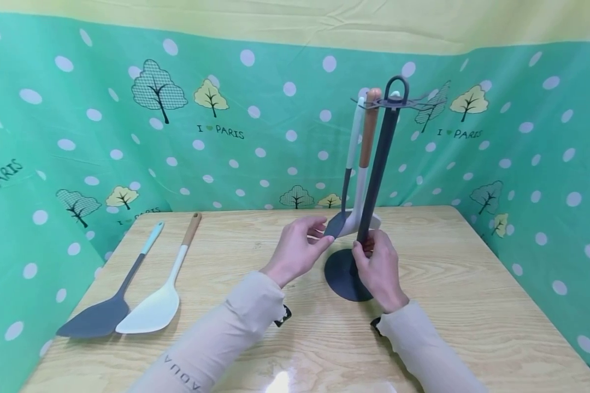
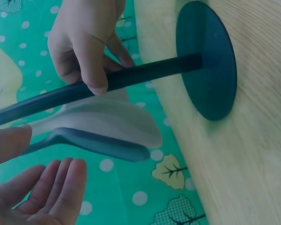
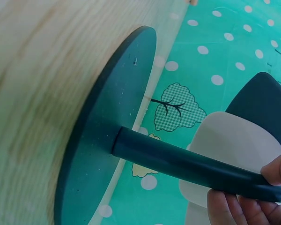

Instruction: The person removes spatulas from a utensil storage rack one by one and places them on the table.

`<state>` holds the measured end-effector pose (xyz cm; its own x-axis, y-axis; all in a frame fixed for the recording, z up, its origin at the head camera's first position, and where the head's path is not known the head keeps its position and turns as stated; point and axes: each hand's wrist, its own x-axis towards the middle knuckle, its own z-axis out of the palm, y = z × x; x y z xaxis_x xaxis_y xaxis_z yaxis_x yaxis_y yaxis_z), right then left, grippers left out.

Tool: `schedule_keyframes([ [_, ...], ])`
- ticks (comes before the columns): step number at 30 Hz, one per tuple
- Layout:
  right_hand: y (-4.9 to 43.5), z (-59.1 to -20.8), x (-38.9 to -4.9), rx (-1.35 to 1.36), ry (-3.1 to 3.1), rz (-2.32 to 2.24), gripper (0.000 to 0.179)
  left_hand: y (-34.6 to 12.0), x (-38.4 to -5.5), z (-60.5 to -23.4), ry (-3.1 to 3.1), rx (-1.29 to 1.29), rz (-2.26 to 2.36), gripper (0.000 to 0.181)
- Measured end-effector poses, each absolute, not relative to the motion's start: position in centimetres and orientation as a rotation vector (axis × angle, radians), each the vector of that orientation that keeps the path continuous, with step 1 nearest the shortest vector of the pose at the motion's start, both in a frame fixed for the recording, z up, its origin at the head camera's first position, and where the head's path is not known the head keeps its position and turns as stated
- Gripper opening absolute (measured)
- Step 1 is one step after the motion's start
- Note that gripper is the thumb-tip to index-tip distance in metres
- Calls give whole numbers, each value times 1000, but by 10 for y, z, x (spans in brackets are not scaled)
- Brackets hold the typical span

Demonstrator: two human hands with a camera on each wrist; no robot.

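My right hand [image 1: 379, 267] grips the black pole [image 1: 377, 174] of a utensil stand low down, just above its round base [image 3: 107, 126]. From the stand's top rack [image 1: 393, 102] hang a dark grey spatula [image 1: 335, 225] with a mint handle and a white utensil [image 2: 107, 119] with a wooden handle. My left hand [image 1: 300, 245] is at the dark spatula's head, its thumb overlapping the spatula in the left wrist view. Its other fingers [image 2: 68, 187] are extended and apart below it. Another pale utensil head shows partly behind the pole.
On the wooden table [image 1: 255, 349], at the left, lie a dark grey turner [image 1: 100, 316] with a mint handle and a white turner [image 1: 152, 311] with a wooden handle. A green dotted curtain [image 1: 255, 136] surrounds the table at the back and sides.
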<state>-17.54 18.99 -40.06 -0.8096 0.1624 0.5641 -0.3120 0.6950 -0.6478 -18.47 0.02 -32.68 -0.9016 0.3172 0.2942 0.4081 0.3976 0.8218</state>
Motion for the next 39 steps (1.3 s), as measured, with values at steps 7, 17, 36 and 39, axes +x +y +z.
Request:
schedule_keyframes([
  [7, 190, -402, -176, 117, -2297, 1015, 16, 10, -191, -324, -2461, -678, -1610, 42],
  [17, 190, -403, -178, 126, -2281, 1001, 15, 19, -199, -320, -2393, -614, -1637, 38],
  [36, 191, -403, -178, 118, -2283, 1011, 15, 37, -214, -316, -2371, -628, -1642, 43],
  [39, 191, -403, -178, 119, -2283, 1007, 15, 40, -214, -316, -2364, -625, -1661, 41],
])
